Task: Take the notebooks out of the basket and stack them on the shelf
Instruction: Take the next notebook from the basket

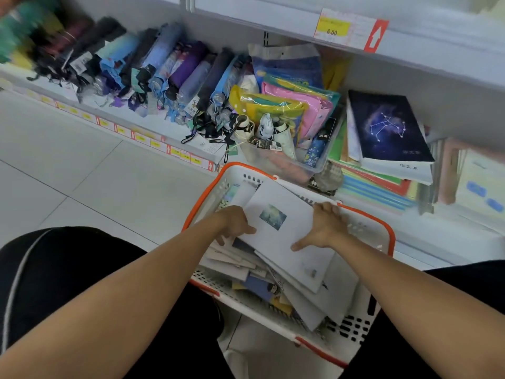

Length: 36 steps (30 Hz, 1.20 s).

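- The white metal shelf [153, 124] runs along in front of me; near its right end a stack of notebooks already stands, topped by a dark blue notebook with a constellation on its cover [388, 127].
- The white plastic basket with orange rim and handles [366, 332] sits at my knees, below the shelf's front edge, still full of loose notebooks.
- The white notebook with a small green picture on its cover [284, 231] lies on top of the heap, tilted.
- My left hand [235, 222] pinches its left edge, thumb on the cover, fingers curled under.
- My right hand [325, 225] holds its right edge, thumb spread along the cover.
- I judge this the pick-up step; next I must lift it clear of the rim and carry it to the stack.
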Motion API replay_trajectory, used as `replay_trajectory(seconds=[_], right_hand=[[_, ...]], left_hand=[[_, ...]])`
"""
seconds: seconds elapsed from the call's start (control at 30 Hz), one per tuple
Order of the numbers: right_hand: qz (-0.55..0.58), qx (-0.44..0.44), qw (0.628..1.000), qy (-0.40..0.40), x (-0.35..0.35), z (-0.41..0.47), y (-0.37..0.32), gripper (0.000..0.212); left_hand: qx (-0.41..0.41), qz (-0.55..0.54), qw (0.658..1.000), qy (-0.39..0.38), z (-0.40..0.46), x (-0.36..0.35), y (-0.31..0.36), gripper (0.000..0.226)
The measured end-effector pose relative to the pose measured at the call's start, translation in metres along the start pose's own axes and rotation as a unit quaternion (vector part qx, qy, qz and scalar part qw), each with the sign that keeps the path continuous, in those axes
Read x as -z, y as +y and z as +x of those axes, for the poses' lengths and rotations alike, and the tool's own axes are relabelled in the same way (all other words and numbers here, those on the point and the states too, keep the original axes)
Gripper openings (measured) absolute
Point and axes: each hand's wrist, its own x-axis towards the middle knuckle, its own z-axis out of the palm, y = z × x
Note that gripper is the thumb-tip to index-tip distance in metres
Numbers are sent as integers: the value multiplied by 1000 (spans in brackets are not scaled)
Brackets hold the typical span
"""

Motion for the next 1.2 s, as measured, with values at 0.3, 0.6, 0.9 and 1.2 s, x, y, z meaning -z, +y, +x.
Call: replay_trajectory(seconds=[0.3, 0.6, 0.9, 1.2], right_hand=[[96, 227, 969, 34, 104, -61, -60, 41], [197, 199, 955, -96, 83, -59, -65, 43], [-4, 51, 995, -86, -46, -50, -48, 151], [108, 108, 988, 20, 61, -46, -40, 26]], left_hand=[[-75, -335, 936, -73, -65, 15, 58, 67], [-101, -344, 887, 292, -50, 56, 28, 6], [-82, -277, 887, 360, -57, 75, 8, 42], [-109, -270, 894, 339, -63, 72, 21, 45]])
